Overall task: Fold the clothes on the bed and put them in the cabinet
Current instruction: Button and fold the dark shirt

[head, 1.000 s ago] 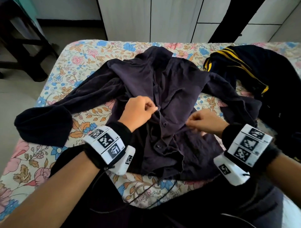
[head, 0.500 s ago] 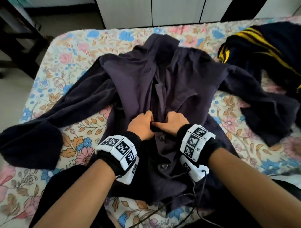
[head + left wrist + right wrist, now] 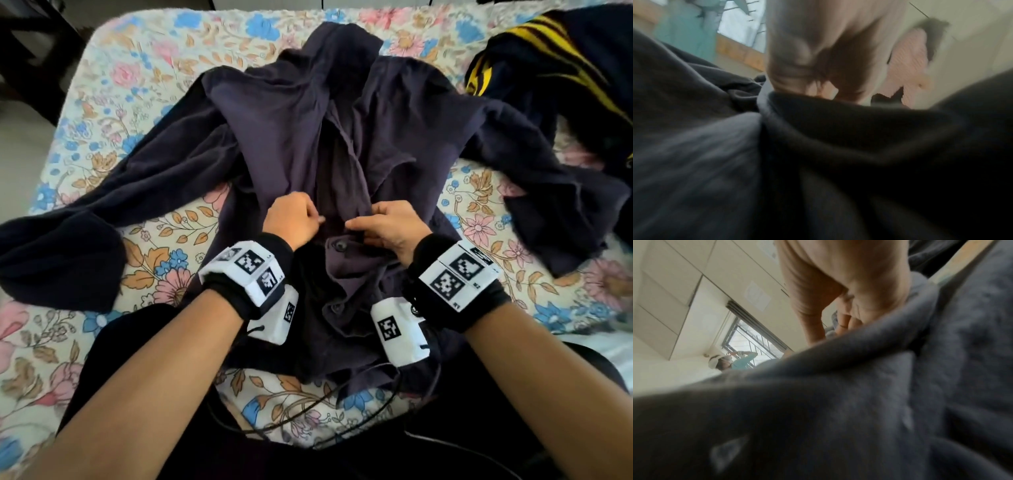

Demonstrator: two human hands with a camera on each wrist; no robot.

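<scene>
A dark purple button shirt (image 3: 301, 113) lies spread face up on the floral bed (image 3: 144, 68), sleeves out to both sides. My left hand (image 3: 294, 219) pinches the left front edge of the shirt near its middle. My right hand (image 3: 383, 222) pinches the right front edge just opposite, fingers curled into the cloth. A fastened button (image 3: 340, 245) sits right below the two hands. In the left wrist view the shirt (image 3: 818, 162) fills the lower frame under my blurred left hand (image 3: 818, 65). In the right wrist view the shirt (image 3: 859, 402) rises in front of my right hand (image 3: 849, 296).
A dark garment with yellow stripes (image 3: 565, 68) lies heaped at the bed's far right. Dark furniture (image 3: 30, 54) stands on the floor to the left. Black cables (image 3: 308, 411) trail over the near edge of the bed.
Both hands came together at the shirt's front opening and moved a little up it. The head view has dropped closer to the shirt.
</scene>
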